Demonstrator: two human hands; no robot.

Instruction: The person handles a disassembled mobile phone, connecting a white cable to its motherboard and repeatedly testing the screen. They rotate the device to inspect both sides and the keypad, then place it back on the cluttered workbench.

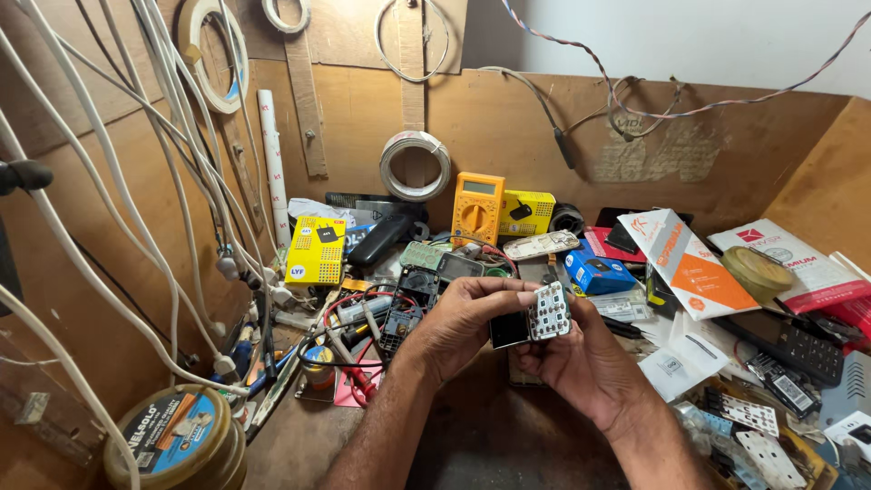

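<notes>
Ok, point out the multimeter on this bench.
In the head view the orange multimeter stands at the back centre against the wooden wall, left of a yellow box and below the wire coil.

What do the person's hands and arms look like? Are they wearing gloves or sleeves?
No gloves and no sleeves. Both the left hand and the right hand are bare, and the forearms are uncovered right down to the bottom edge of the picture. No watch, bracelet or ring shows on them. The fingernails are short and plain. Nothing is strapped or taped to either arm.
</notes>
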